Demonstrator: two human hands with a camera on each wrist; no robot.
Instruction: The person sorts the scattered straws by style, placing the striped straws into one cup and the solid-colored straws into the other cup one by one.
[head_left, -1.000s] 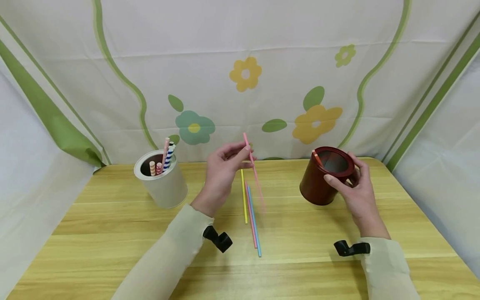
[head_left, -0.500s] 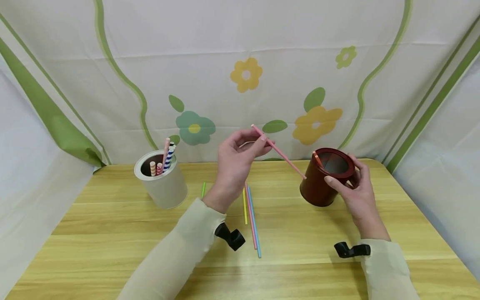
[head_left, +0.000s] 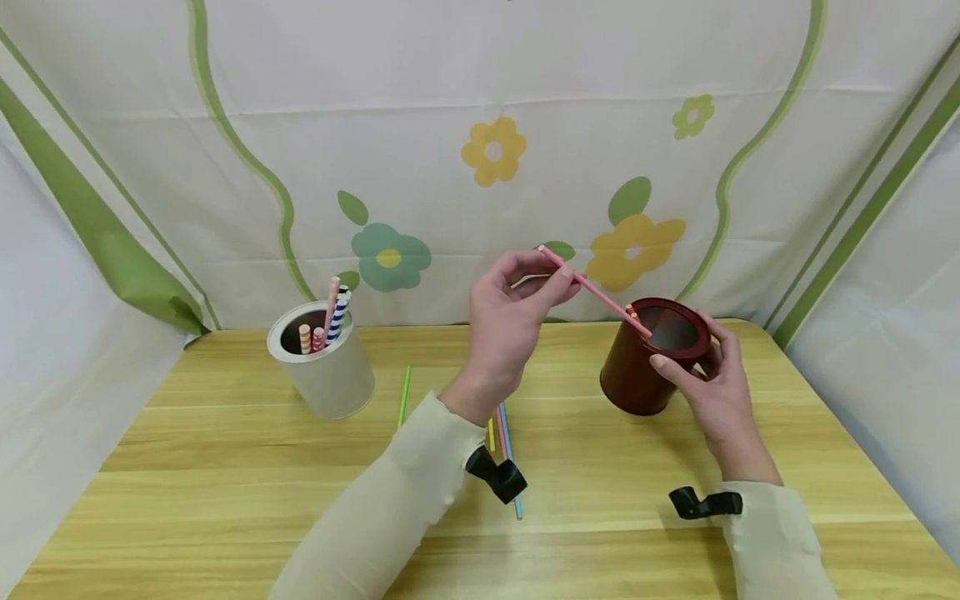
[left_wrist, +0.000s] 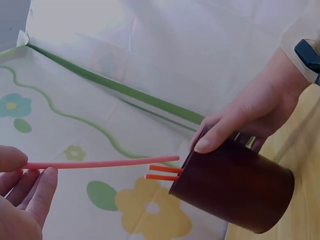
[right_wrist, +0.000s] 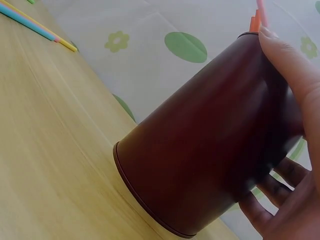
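Observation:
My left hand point(head_left: 510, 325) pinches a thin pink straw point(head_left: 600, 294) near its upper end, between thumb and fingers. The straw slants down to the right, and its free end is right at the rim of a dark red can point(head_left: 636, 375). Two orange straws point(left_wrist: 164, 177) poke out of the can's mouth beside that end. With thumb near the rim and fingers around the far side, my right hand point(head_left: 720, 392) grips the can. In the right wrist view the can's base point(right_wrist: 150, 210) is by the tabletop.
A white can point(head_left: 333, 383) holding several patterned straws point(head_left: 337, 321) stands at the left. On the wooden table point(head_left: 225, 500) lie a green straw point(head_left: 405, 396), a blue straw point(head_left: 518, 507) and yellow and pink ones, partly hidden under my left arm. A flowered curtain point(head_left: 420, 167) hangs behind.
My left hand has moved right with the pink straw, whose lower end has swung from hanging over the table to the dark red can's rim. The right hand and can stay in place.

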